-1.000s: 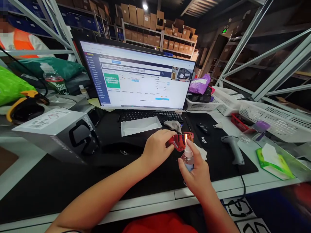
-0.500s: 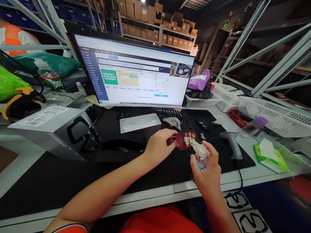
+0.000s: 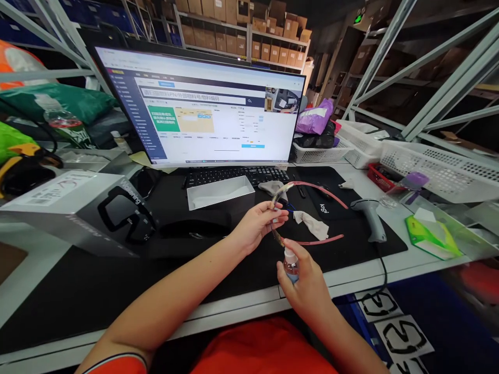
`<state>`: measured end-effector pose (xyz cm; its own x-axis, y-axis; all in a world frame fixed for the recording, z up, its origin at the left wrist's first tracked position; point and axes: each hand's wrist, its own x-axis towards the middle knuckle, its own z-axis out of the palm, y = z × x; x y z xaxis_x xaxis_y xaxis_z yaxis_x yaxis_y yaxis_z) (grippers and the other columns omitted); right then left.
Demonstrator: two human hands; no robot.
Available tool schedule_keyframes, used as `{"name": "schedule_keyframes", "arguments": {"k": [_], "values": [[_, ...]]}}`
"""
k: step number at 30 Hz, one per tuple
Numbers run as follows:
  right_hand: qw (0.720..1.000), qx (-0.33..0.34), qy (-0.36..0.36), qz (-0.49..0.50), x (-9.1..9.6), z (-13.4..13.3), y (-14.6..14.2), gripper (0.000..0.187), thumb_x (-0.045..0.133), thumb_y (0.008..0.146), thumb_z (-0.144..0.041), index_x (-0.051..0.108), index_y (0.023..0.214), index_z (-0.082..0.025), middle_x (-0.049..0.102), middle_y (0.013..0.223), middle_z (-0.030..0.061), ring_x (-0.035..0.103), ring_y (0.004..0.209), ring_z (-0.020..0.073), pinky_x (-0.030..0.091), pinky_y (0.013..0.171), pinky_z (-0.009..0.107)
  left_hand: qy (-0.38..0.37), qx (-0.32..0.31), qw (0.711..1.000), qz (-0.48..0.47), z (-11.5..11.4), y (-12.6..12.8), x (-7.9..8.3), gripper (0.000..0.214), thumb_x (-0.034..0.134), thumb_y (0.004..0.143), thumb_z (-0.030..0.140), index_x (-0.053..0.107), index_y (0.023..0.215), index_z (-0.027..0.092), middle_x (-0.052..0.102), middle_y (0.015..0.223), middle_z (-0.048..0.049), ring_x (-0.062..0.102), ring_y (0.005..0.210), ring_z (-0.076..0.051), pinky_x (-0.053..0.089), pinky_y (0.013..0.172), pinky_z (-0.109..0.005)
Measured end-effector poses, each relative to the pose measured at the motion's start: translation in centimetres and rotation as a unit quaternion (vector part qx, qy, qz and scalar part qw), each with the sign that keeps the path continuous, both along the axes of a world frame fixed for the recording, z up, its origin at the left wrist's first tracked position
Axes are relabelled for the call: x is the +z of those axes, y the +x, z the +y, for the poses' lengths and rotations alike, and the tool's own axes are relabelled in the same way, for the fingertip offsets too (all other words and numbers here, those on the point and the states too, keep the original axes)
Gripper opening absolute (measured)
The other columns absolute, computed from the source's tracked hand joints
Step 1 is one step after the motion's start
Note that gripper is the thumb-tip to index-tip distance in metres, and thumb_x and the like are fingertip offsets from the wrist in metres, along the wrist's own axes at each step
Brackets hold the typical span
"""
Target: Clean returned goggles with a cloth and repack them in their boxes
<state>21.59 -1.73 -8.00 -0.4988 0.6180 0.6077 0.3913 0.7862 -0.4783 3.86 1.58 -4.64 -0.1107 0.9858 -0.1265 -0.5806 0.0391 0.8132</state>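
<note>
Head view: the left hand [image 3: 255, 223] pinches the red-templed glasses [image 3: 319, 241] mid-front, their front running far-to-near, temples pointing rightward away from it; the right hand [image 3: 306, 278], grasping a spray bottle [image 3: 290, 266], sits closer to their near end, contact unclear.

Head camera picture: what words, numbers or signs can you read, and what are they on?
"logi", on the black fabric mouse pad.
"PN/外部物料号/物料编码", on the wide black-framed monitor; smaller screen text is too tiny.
Too blurred: lettering and label on the grey cardboard box, and on the clear plastic bottle with a green label.
Too small: glowing green sign.
</note>
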Motion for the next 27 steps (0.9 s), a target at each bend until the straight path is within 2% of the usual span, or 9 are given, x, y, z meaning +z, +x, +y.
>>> {"name": "schedule_keyframes", "arguments": {"k": [3,7,10,16,22,24,27], "values": [[0.999,-0.015,-0.034,-0.013,0.0,-0.4,0.9,0.047,0.053,0.093,-0.020,0.044,0.139,-0.026,0.070,0.106,0.0096,0.073,0.082,0.0208,0.062,0.066,0.033,-0.033,-0.023,0.998,-0.047,0.2,-0.1,-0.1,0.020,0.072,0.079,0.016,0.066,0.099,0.015,0.076,0.093,-0.0077,0.074,0.087,-0.016,0.054,0.096,-0.035],[0.991,-0.056,-0.109,0.056,0.7,-1.1,2.7,0.051,0.058,0.093,-0.027,0.041,0.141,-0.026,0.069,0.111,0.0102,0.073,0.083,0.0197,0.062,0.066,0.031,-0.027,-0.076,0.992,-0.096,0.3,-0.3,0.0,0.028,0.069,0.080,0.015,0.067,0.109,0.015,0.076,0.100,-0.0092,0.074,0.093,-0.019,0.052,0.104,-0.040],[0.988,-0.093,-0.100,0.077,1.0,-1.3,3.2,0.049,0.060,0.091,-0.028,0.043,0.137,-0.026,0.069,0.111,0.0110,0.073,0.084,0.0217,0.063,0.070,0.036,-0.013,-0.086,0.990,-0.115,0.4,-0.3,-0.3,0.029,0.069,0.081,0.016,0.067,0.110,0.015,0.077,0.100,-0.0087,0.074,0.095,-0.020,0.050,0.106,-0.042],[0.992,-0.080,-0.080,0.052,0.2,-1.2,2.4,0.048,0.057,0.093,-0.025,0.045,0.139,-0.025,0.072,0.107,0.0106,0.073,0.098,0.0270,0.062,0.081,0.044,-0.014,-0.063,0.993,-0.101,0.6,-0.3,-0.8,0.028,0.070,0.081,0.016,0.068,0.109,0.015,0.077,0.098,-0.0085,0.074,0.095,-0.019,0.054,0.101,-0.040],[0.973,-0.118,-0.112,0.166,0.9,-0.5,1.9,0.062,0.061,0.093,-0.030,0.034,0.148,-0.025,0.066,0.120,0.0151,0.071,0.099,0.0270,0.061,0.080,0.045,-0.022,-0.054,0.998,-0.020,0.6,0.0,-1.1,0.030,0.076,0.077,0.015,0.069,0.106,0.015,0.077,0.096,-0.0078,0.074,0.087,-0.017,0.057,0.094,-0.036],[0.970,-0.125,-0.121,0.172,1.3,-0.1,1.7,0.059,0.061,0.093,-0.029,0.036,0.146,-0.025,0.066,0.123,0.0150,0.071,0.097,0.0262,0.061,0.079,0.044,-0.017,-0.058,0.998,0.006,0.5,0.1,-1.2,0.032,0.079,0.075,0.016,0.069,0.106,0.015,0.077,0.096,-0.0075,0.074,0.085,-0.017,0.058,0.092,-0.034],[0.978,-0.094,-0.136,0.126,1.4,-0.1,1.4,0.051,0.060,0.091,-0.026,0.044,0.139,-0.025,0.067,0.123,0.0126,0.072,0.099,0.0253,0.061,0.082,0.041,-0.013,-0.062,0.998,0.007,0.4,0.2,-1.2,0.032,0.079,0.074,0.018,0.070,0.105,0.016,0.077,0.096,-0.0072,0.074,0.086,-0.018,0.059,0.092,-0.035]]}}
